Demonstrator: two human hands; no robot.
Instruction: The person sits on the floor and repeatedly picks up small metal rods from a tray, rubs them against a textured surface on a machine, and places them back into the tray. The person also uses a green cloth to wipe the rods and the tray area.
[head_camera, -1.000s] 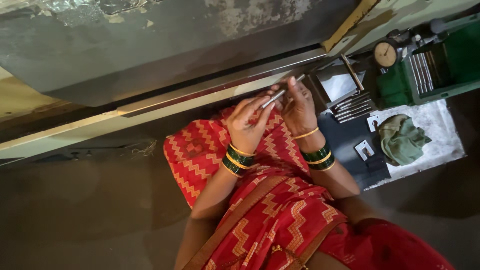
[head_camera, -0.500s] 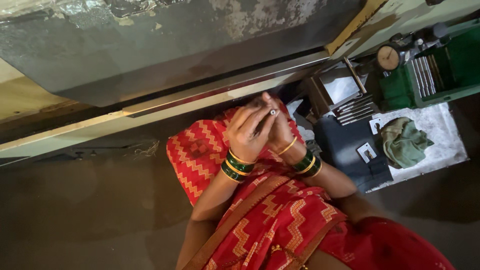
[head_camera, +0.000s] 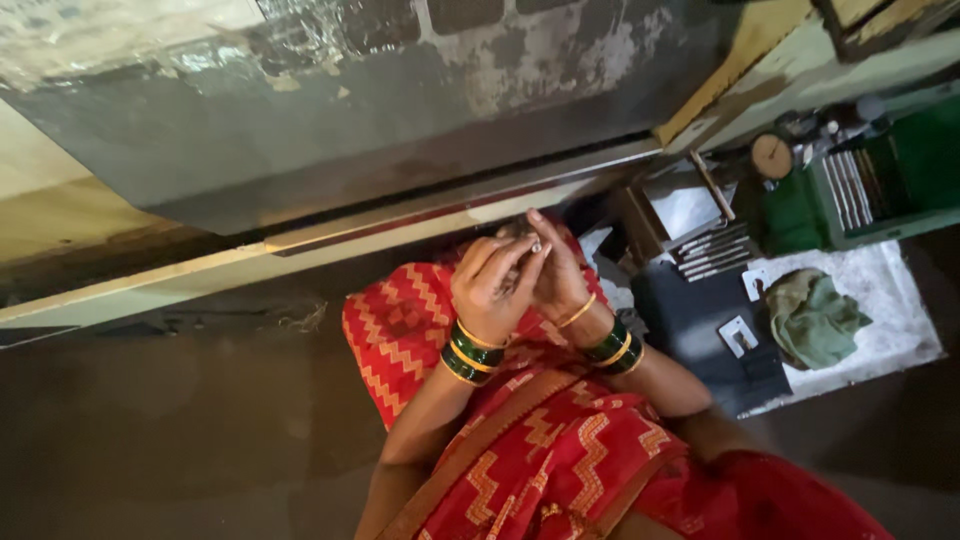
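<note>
My left hand and my right hand are pressed together over my lap, above red patterned cloth. Between the fingertips shows the shiny end of a small metal pin; the rest of it is hidden inside the hands. The left fingers curl round it, and the right hand cups it from the other side. Both wrists carry green and gold bangles.
A large grey metal machine surface with a steel rail runs across the top. To the right lie a dark tray of metal pins, a round dial gauge, a green case of tools and a green cloth on a white sheet.
A second ago the hands were apart with a thin metal pin held out between them. They have closed together and drawn in, so only the pin's tip shows now.
</note>
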